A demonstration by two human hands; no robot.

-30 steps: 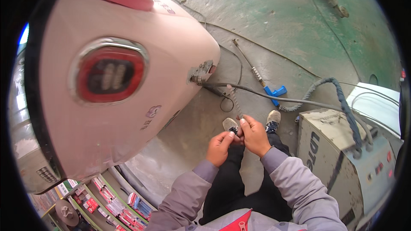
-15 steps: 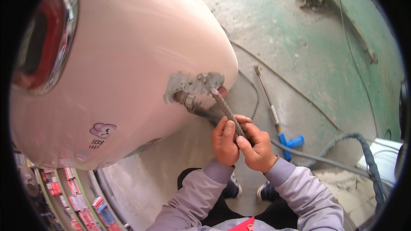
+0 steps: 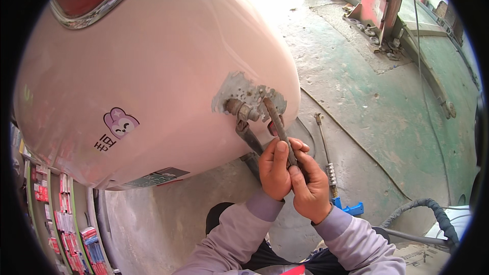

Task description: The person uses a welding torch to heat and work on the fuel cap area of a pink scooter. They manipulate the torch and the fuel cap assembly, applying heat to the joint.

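Both hands are working close together here: the left hand [image 3: 275,172] is wrapping its fingers and thumb round a grey-brown rod [image 3: 278,123], and the right hand [image 3: 310,188] is closing on its lower end, just beside the left. The rod is slanting up from the fists, its far tip lying over the scraped grey patch [image 3: 239,85] on the pink car body panel [image 3: 168,81]. Whether that tip is touching metal, I'm not able to tell from this angle.

And this is where trouble could be waiting! Both grips are sitting low, leaving a long stretch of rod sticking out, so a small twist of the wrists could be sending the tip skidding off the patch and scoring the pink paint. The red reflector [image 3: 272,129] is showing right behind the rod, so a downward slip could be cracking it. To the left, a metal clamp fitting [image 3: 242,110] is standing at the patch with a black cable [image 3: 248,136] hanging from it; a sideways knock could be jarring that fitting loose, or the left knuckles could be catching the cable. Down on the floor, a blue-handled tool [image 3: 331,174] is lying near the right hand, risking a stumble underfoot.
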